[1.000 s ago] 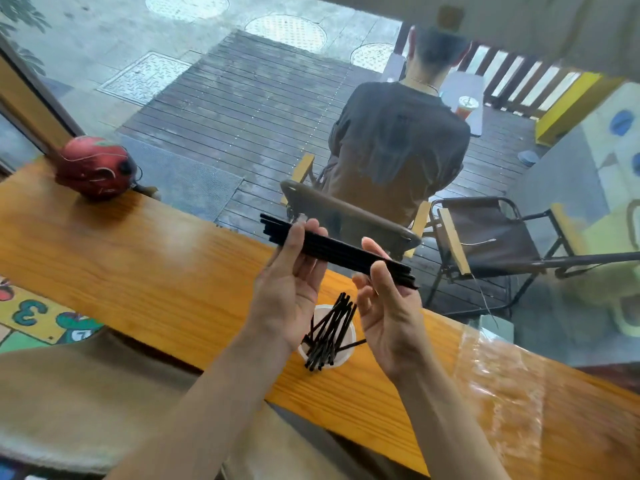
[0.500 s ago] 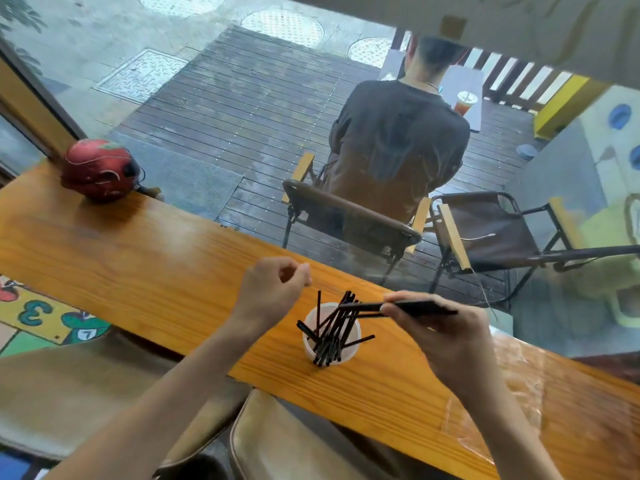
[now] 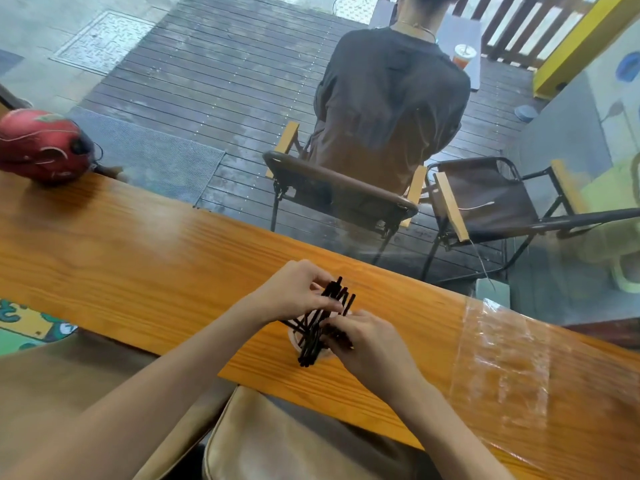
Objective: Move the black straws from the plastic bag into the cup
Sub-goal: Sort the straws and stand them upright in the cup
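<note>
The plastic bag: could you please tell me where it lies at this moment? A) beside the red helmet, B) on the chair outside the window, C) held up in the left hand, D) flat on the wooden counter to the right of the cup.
D: the clear plastic bag lies flat on the wooden counter, to the right of the cup, while both hands are at the black straws in the cup.

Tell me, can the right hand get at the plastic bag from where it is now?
Probably yes. The right hand is at the cup gripping straws; the plastic bag lies flat to its right, with bare counter between.
</note>
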